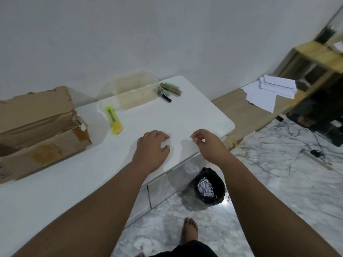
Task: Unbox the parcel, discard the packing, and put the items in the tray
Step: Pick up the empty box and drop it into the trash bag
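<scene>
An opened, torn cardboard parcel box [37,127] sits at the left of the white table [92,182]. A clear plastic tray [135,91] stands at the table's back edge. Beside it on the right lie green markers and a brown stick [169,90]. My left hand [152,147] hovers over the table's near right part, fingers spread and curled, holding nothing. My right hand [206,143] is next to it, its thumb and forefinger pinched together; whether a tiny scrap is between them I cannot tell. A black bin [209,186] on the floor holds white packing.
A yellow utility knife [113,120] lies on the table between the box and the tray. A wooden plank with white envelopes [269,89] runs to the right of the table. Cables and a power strip [315,154] lie on the marble floor. My bare foot [189,230] stands near the bin.
</scene>
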